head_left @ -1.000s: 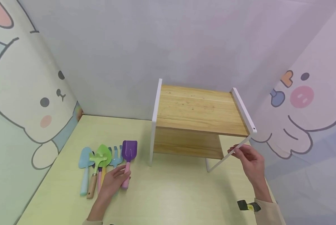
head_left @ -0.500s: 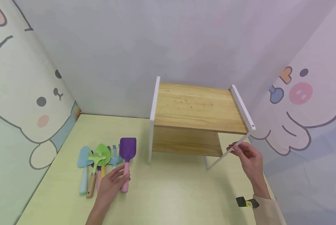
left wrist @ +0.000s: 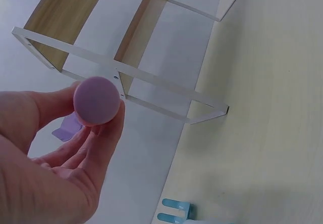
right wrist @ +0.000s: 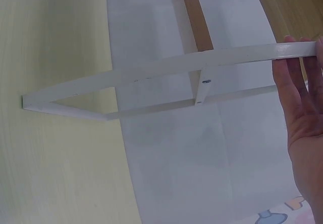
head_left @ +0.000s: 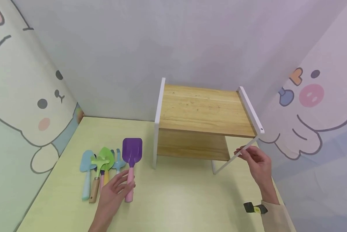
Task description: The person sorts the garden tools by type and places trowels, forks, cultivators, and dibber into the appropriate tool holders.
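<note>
Pinched narrowly between thumb and curled fingers of the left hand (head_left: 114, 191): a purple scoop (head_left: 132, 152), glossy and broad, with a straight far edge, tapering into a rounded pink handle (head_left: 129, 195). Seen end-on from the left wrist as a smooth disc. Positioned left of centre, blade towards the far side.

Gripped just as narrowly in the right hand (head_left: 259, 164): the near right leg (head_left: 237, 157) of a two-tier rack (head_left: 205, 111), a squared bar with a white finish. Around the right wrist, a black and yellow strap (head_left: 256, 209); below, a beige sleeve (head_left: 278, 219).

Between white end frames, two levels of wood-grained board: the upper streaked and speckled with small knots, the lower board (head_left: 193, 145) shaded beneath. Along both ends of the top, a raised white rim.

Just beside the left hand, bunched and partly overlapping on the left: a pale blue trowel (head_left: 87, 161), a light green hand fork (head_left: 99, 163) with a brown handle, a leaf-shaped green trowel (head_left: 108, 156) with a yellow handle, and a blue fork (head_left: 119, 163).

Between scoop and rack, a strip of pale tabletop (head_left: 176, 199), widening on the near side for movement. At the far edge, a grey backdrop (head_left: 112, 64); along left and right, cloth printed with cartoon animals (head_left: 25, 87).
</note>
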`<state>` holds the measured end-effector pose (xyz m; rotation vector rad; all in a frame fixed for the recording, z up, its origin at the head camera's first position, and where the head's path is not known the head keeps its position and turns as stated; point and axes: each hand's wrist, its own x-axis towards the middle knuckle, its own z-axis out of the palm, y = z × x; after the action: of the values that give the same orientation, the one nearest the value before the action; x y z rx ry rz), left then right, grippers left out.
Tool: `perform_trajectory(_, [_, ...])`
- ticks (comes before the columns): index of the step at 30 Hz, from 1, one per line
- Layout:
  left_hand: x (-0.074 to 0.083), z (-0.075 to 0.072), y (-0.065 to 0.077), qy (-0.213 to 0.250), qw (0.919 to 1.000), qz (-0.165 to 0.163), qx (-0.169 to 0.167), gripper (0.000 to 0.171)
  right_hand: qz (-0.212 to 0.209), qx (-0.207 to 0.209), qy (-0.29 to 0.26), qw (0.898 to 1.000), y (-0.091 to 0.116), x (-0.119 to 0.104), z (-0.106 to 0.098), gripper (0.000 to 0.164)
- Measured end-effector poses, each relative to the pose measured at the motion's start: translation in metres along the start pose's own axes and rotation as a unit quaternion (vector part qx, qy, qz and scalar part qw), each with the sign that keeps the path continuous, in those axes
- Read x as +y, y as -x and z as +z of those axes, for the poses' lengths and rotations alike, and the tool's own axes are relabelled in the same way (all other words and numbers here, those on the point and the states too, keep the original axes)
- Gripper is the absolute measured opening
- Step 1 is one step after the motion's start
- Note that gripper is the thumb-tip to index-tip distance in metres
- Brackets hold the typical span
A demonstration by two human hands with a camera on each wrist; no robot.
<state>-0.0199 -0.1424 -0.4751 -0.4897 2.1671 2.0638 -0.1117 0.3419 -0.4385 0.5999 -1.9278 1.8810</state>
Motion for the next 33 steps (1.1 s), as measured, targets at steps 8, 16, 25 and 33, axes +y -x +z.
perform_trajectory(8, [0.015, -0.001, 0.018, -0.022, 0.999, 0.04, 0.003, 0.054, 0.014, 0.005, 0.004, 1.0, -0.002, 0.0, 0.002, 0.015])
perform_trajectory(16, [0.032, 0.002, 0.027, -0.02, 0.997, 0.075, -0.009, 0.05, 0.006, 0.006, -0.002, 1.0, -0.003, -0.001, 0.003, 0.016])
perform_trajectory(25, [0.044, 0.006, 0.038, -0.024, 0.9942, 0.102, -0.024, 0.05, 0.018, 0.013, 0.013, 1.0, -0.001, -0.001, 0.001, 0.014])
perform_trajectory(33, [0.057, 0.009, 0.047, -0.019, 0.9936, 0.104, -0.041, 0.05, 0.015, 0.009, 0.01, 1.0, 0.001, -0.001, 0.0, 0.014])
